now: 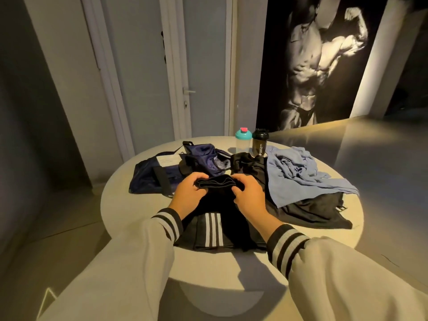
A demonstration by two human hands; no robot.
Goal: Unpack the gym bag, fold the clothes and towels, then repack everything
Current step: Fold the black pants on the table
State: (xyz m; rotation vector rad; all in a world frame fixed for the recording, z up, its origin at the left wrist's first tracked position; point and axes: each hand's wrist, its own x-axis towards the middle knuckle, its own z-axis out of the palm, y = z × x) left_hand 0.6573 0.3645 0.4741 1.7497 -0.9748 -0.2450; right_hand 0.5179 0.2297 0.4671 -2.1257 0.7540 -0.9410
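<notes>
View from the head camera, read left to right. A round white table (120, 205) carries all items. At its left rear lies the navy gym bag (148, 179), open and slumped, with a black strap across it. Just in front of the bag, the left hand (188, 193) curls its fingers round the left end of a folded edge of the striped black garment (214, 228) (three white stripes show near the table's front edge). This garment lies on the table directly before the person, between the two grey sleeves with black-banded cuffs. The right hand (250, 196) grips the right end of the same folded edge, fingers bent over the cloth. Behind the right hand sits a crumpled black garment (249, 164), touching the bag's right end. At the table's far edge stand two shaker bottles side by side: a clear bottle with a teal lid (243, 140) and a black bottle (260, 143). To the right, an unfolded blue towel (301, 177) lies rumpled, overlapping another black garment (310, 214) spread flat beneath it. Background: a white door (203, 66) at centre and a monochrome wall poster (324, 61) at right.
</notes>
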